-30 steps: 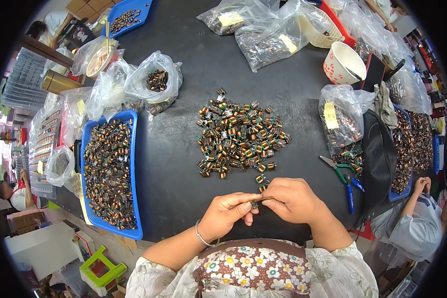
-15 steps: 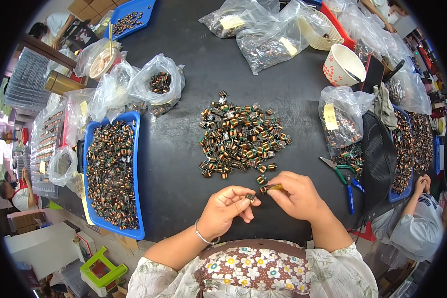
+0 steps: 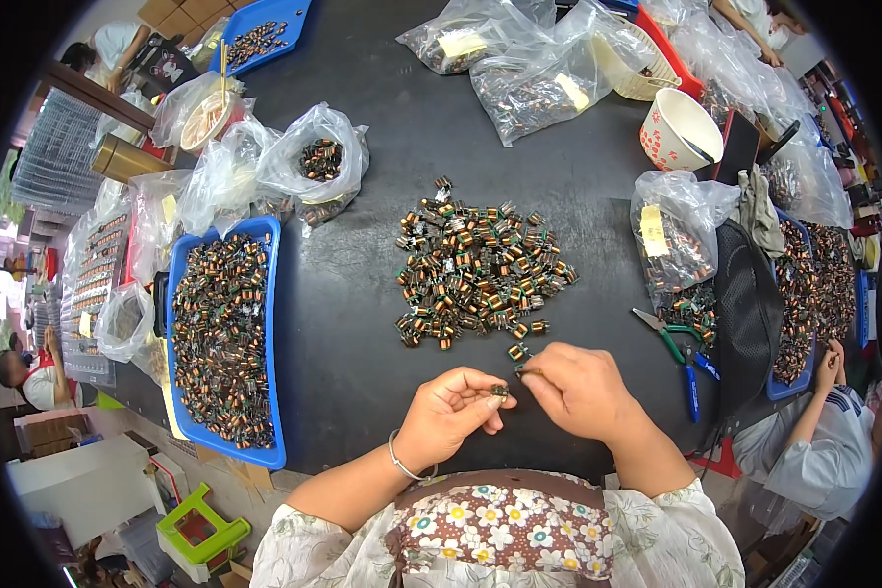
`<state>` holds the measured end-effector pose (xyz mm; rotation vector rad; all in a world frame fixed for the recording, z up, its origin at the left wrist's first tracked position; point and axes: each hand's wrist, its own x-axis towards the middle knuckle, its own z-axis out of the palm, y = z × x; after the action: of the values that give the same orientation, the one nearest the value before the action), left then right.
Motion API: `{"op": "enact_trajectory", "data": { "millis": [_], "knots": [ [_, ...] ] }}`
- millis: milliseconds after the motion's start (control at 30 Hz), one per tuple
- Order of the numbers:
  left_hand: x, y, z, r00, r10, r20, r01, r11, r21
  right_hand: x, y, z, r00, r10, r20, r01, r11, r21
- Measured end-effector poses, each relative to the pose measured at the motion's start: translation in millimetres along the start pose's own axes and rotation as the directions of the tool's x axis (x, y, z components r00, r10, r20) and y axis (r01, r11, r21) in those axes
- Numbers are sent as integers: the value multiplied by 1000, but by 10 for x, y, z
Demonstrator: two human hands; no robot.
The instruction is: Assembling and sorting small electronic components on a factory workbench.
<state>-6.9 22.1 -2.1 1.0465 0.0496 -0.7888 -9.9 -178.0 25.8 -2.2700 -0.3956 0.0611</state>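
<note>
My left hand (image 3: pixel 453 414), with a bracelet at its wrist, pinches a small copper-wound coil (image 3: pixel 500 390) between thumb and fingertips. Close beside it, my right hand (image 3: pixel 576 388) is closed in a pinch. A thin dark tip (image 3: pixel 525 371) shows at its fingertips; the rest is hidden by the fingers. Just above the two hands, a loose coil (image 3: pixel 517 354) lies on the black table (image 3: pixel 348 323). Beyond that spreads a heap of the same coils (image 3: pixel 480 269), copper with dark and green parts.
A blue tray (image 3: pixel 277 392) full of coils stands at left, with an open plastic bag of coils (image 3: pixel 320 162) behind it. Green-handled pliers (image 3: pixel 668 338), a blue-handled tool (image 3: pixel 692 392) and a bagged batch (image 3: pixel 671 240) lie at right. Co-workers sit at both sides.
My right hand has turned so that the yellowish piece seen between its fingers is now hidden. The left hand keeps its coil almost in place. The view has shifted slightly.
</note>
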Motion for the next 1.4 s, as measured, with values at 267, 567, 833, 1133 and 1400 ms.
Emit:
{"op": "enact_trajectory", "data": {
  "millis": [267,567,833,1133,1400],
  "knots": [
    [3,-13,1,1000,5,-15,-5,1000,-1,-11,-3,0,996,-82,-24,84,988,127],
    [-7,-45,17,997,74,-20,-73,997,38,-15,-38,-83,987,-20,161,-35,943,330],
    [-32,-34,6,995,82,58,-87,993,74,-18,13,73,996,73,45,-85,925,371],
    [8,-48,-18,997,38,67,-28,988,-152,11,49,62,994,61,95,-98,888,450],
    [-5,-20,17,996,81,22,-78,988,-133,16,16,60,994,54,90,-86,907,413]
  ]
}}
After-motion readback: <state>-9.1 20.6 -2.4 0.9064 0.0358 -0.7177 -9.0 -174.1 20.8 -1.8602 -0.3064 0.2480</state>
